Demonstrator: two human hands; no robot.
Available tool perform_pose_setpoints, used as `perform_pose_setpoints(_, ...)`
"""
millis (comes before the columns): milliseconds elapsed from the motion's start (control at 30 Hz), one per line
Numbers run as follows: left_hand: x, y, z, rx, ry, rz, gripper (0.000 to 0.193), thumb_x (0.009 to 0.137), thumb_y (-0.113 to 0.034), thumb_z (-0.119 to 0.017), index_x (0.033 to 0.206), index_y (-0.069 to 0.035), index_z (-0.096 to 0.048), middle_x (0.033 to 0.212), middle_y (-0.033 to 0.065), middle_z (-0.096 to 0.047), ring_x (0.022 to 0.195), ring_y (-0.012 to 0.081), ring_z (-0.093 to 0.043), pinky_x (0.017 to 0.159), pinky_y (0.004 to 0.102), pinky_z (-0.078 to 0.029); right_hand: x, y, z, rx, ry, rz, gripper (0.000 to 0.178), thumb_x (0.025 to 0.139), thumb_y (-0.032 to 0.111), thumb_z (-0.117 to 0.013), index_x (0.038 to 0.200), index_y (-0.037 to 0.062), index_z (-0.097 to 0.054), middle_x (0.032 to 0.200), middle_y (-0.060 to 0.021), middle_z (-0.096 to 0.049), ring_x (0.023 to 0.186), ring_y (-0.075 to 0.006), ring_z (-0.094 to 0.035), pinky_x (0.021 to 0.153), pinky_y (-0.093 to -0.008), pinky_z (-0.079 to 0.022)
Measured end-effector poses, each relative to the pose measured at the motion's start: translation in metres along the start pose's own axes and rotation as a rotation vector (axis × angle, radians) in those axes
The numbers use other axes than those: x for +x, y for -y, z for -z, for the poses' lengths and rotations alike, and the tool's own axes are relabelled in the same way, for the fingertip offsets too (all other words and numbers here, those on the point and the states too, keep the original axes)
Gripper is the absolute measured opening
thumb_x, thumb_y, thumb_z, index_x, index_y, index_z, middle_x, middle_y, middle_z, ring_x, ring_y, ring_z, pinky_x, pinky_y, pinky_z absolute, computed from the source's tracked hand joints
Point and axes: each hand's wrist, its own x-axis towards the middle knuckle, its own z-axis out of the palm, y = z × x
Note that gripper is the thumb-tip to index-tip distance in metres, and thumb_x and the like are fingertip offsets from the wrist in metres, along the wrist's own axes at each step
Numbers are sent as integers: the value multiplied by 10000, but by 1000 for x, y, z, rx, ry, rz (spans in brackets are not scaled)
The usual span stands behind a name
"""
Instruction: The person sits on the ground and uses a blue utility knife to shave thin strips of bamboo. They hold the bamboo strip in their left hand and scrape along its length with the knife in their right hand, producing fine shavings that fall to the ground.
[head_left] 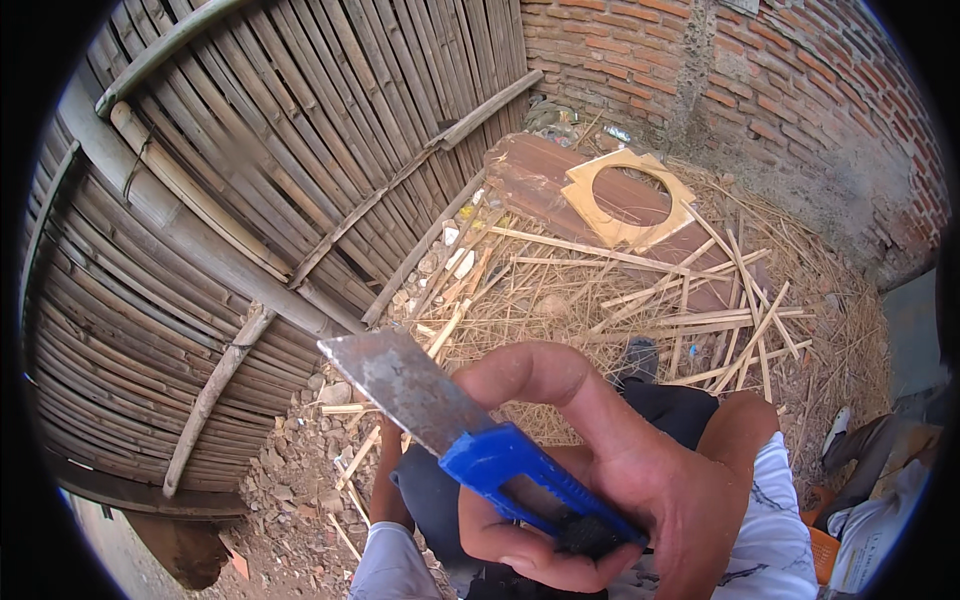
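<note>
Close to the camera, my right hand (pixel 640 470) is closed around the blue plastic handle of a box cutter (pixel 500 465). Its wide metal blade (pixel 405 385) is extended, stained with rust, and points up and to the left. The index finger bends over behind the blade, while other fingers wrap the lower end of the handle. My left forearm (pixel 393 475) reaches forward beside my dark-trousered knee; the blade and knee hide the left hand, so its fingers cannot be seen.
Thin wooden strips (pixel 740 320) lie scattered over dry straw (pixel 560 330). A board with a round hole (pixel 580 195) rests on a brown panel (pixel 530 165). A bamboo wall (pixel 340 130) stands left, a brick wall (pixel 620 60) behind. Another person's leg (pixel 855 450) shows at right.
</note>
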Motion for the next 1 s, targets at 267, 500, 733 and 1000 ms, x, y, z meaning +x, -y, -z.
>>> perform_pose_setpoints(267, 20, 18, -7, -18, -11, 29, 1081, 903, -450, -740, 1737, -41, -186, 1798, 271, -184, 1658, 476, -186, 1293, 662, -295, 0, -2, 4, -17, -7, -52, 1348, 804, 191, -991, 1721, 214, -4, 1107, -55, -499, 651, -41, -428, 610, -188, -369)
perform_pose_setpoints(500, 33, 21, -7, -92, -127, -16, 1155, 845, -425, -744, 1690, 122, -177, 1756, 377, -202, 1648, 536, -168, 1356, 529, -222, -38, -1, 57, 23, -480, -123, 1083, 944, 243, -875, 1705, 237, -104, 1116, -57, -498, 654, -43, -425, 566, -194, -359)
perform_pose_setpoints(733, 25, 30, 6, -96, -40, 7, 1113, 903, -467, -743, 1737, -6, -168, 1819, 250, -139, 1668, 459, -182, 1311, 636, -283, -148, 9, 211, 48, -1088, 23, 363, 1099, 239, -644, 1433, 143, -537, 968, 20, -549, 580, -29, -424, 466, -197, -356)
perform_pose_setpoints(1000, -5, 65, -5, -28, 136, -32, 940, 873, -372, -747, 1633, 52, -391, 1618, 350, -472, 1505, 459, -500, 1238, 467, -445, -283, 4, 325, -568, -1487, -62, 364, 1082, 237, -628, 1402, 65, -647, 848, 27, -553, 569, -42, -451, 488, -230, -339)
